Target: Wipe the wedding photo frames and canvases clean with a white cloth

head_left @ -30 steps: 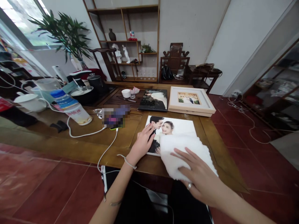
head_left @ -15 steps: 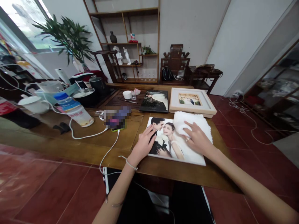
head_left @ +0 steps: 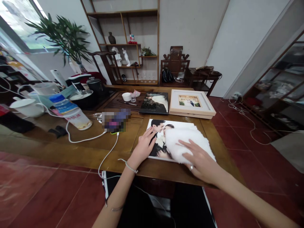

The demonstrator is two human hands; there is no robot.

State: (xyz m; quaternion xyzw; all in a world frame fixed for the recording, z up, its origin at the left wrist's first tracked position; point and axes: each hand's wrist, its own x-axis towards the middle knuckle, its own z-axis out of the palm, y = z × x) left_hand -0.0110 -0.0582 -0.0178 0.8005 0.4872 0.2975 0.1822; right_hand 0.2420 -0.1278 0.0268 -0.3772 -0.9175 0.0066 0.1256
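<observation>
A photo panel (head_left: 158,144) of a couple lies flat on the wooden table in front of me. My left hand (head_left: 143,145) rests open on its left edge, fingers stretched out. With my right hand (head_left: 198,158) I hold a white fluffy cloth (head_left: 174,139) pressed against the panel. The fingers of that hand lie bent over the cloth, and a ring shows on one of them. The cloth hides the right part of the picture.
Behind the panel lie a dark photo panel (head_left: 149,103) and a pale wooden picture frame (head_left: 173,106). Left of it are a partly blurred device with a white cable (head_left: 110,147), a bottle with a blue cap (head_left: 77,117), a white teapot (head_left: 28,107) and a black pot (head_left: 83,101).
My right hand and the cloth have slid toward me over the panel, from its upper right to its lower middle and right. My left hand stays on the left edge.
</observation>
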